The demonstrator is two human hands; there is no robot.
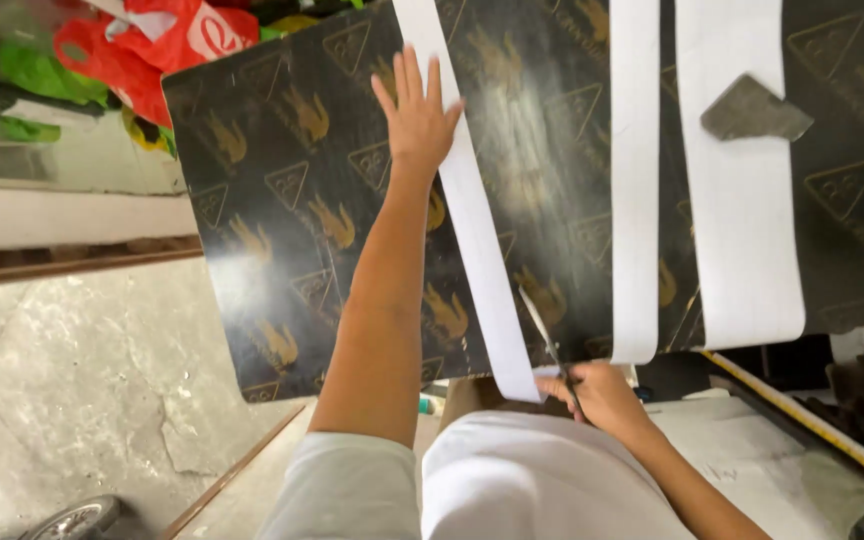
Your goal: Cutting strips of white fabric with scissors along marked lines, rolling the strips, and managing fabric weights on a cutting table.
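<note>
Scissors [550, 350]: we hold them in our right hand [600, 395], fingers closed round the handles at the near edge of the counter [252, 250], blades pointing up along the right side of the white strip [472, 220]; whether the blades are parted we cannot tell.
Left hand [416, 115]: we press it flat, fingers spread and gripping nothing, half on the dark board and half on the strip, toward the far edge.
White strip: it runs slantwise from the far edge down to the near edge, where its end hangs just over the lip beside our right hand.
Other strips: a narrow white band [635, 180] and a wider white sheet [742, 190] lie to the right, apart from the one in hand.
Grey scrap [755, 110]: it rests across the right edge of the wider sheet, toward the far right corner.
Risk, strip creeping: we judge that our left hand pins only the far end, so the long unheld stretch could skew under the blades and the cut wander.
Risk, overhang: the near end has no support, and it could sag and tear or fold at the lip.
Risk, fingers: our right hand sits close under the strip end, so a slip of the blades could nick us.
Risk, glossy board: the surface looks slick, and paper may slide on it.
</note>
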